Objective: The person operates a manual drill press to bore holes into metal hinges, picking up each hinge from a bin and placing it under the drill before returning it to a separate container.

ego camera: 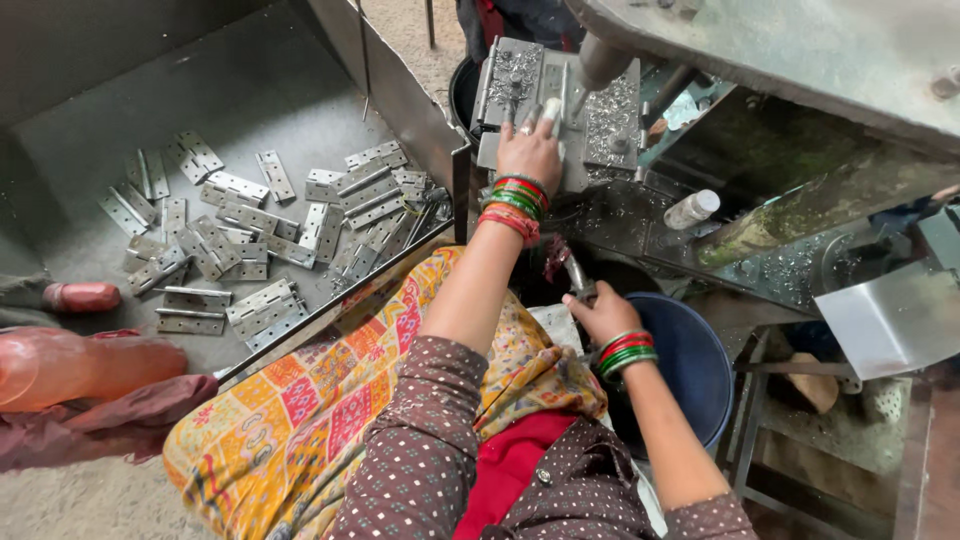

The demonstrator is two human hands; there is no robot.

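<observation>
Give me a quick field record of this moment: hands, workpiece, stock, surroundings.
Left hand: left hand pressed flat on a metal hinge lying on the machine bed
Right hand: right hand gripping a metal lever handle
Stock: pile of loose hinges in a grey metal tray at the left
Below right hand: blue bucket
Debris: metal shavings on the bench
Other: small plastic bottle right of the machine bed
</observation>
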